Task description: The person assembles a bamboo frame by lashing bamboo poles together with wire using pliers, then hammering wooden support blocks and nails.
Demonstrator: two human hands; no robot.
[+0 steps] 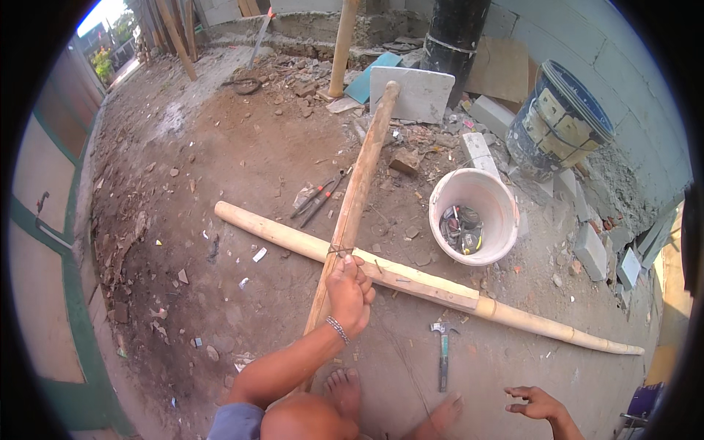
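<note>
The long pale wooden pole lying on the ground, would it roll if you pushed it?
The long pale wooden pole looks round, so it might roll, but thin wire ties it to the crossing pole the left hand grips. Probably stiff and heavy.

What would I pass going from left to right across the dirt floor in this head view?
Green-trimmed door → pliers → left hand gripping the upright pole → hammer → white bucket → right hand → grey blocks.
</note>
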